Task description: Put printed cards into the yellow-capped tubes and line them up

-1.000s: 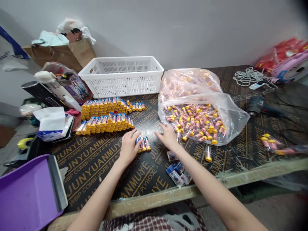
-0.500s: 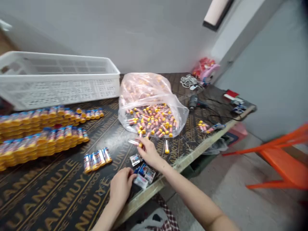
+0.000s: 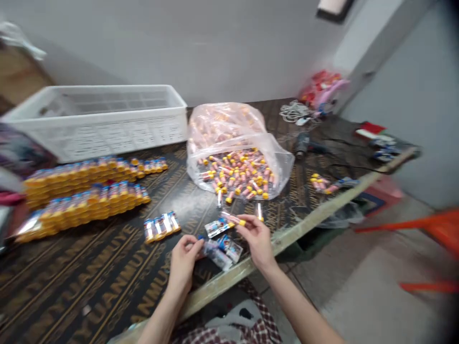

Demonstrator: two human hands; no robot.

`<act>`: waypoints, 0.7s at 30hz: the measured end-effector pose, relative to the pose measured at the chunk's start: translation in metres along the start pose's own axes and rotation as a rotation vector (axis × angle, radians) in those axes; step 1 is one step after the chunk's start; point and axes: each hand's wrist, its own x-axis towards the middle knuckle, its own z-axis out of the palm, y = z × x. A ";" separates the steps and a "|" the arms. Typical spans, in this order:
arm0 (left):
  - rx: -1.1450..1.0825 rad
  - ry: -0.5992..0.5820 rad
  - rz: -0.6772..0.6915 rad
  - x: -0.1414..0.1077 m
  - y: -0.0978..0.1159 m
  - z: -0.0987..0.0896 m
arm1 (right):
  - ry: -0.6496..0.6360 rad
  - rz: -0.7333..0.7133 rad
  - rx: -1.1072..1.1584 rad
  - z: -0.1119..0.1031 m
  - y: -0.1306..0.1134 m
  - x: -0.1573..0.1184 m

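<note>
Between the thumb and fingers of my right hand (image 3: 258,240) is a small clear tube (image 3: 232,218) with a yellow cap and pinkish contents. My left hand (image 3: 184,260) is closed, pinching the edge of a clear printed plastic sleeve (image 3: 218,256). Flat printed sleeves (image 3: 231,248) in blue and white lie beside it, near the table's front edge. Another printed sleeve (image 3: 215,227) lies just beyond, below the held tube. Past my hands, an open plastic bag (image 3: 283,155) spills many yellow-capped tubes (image 3: 244,174). A loose tube (image 3: 259,211) stands out behind my right hand.
Stacked rows of wrapped tubes (image 3: 89,203) line the left, with a small row (image 3: 162,227) nearer me. A white plastic basket (image 3: 125,126) stands behind them. To the right are a heat gun (image 3: 303,143), a cable (image 3: 294,112) and loose tubes (image 3: 321,183). An orange chair (image 3: 437,224) stands beyond the edge.
My right hand has drawn back from near the bag with a tube in its fingers. My left hand has lifted the edge of a sleeve. The view has shifted slightly.
</note>
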 end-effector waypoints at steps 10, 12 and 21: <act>-0.499 0.052 -0.170 0.007 0.022 -0.016 | -0.117 -0.182 -0.148 0.012 -0.014 -0.031; -0.532 0.087 -0.183 0.009 0.023 -0.018 | -0.139 -0.238 -0.229 0.014 -0.014 -0.036; -0.535 0.282 -0.227 0.000 0.037 -0.019 | -0.179 -0.425 -0.404 0.026 -0.023 -0.048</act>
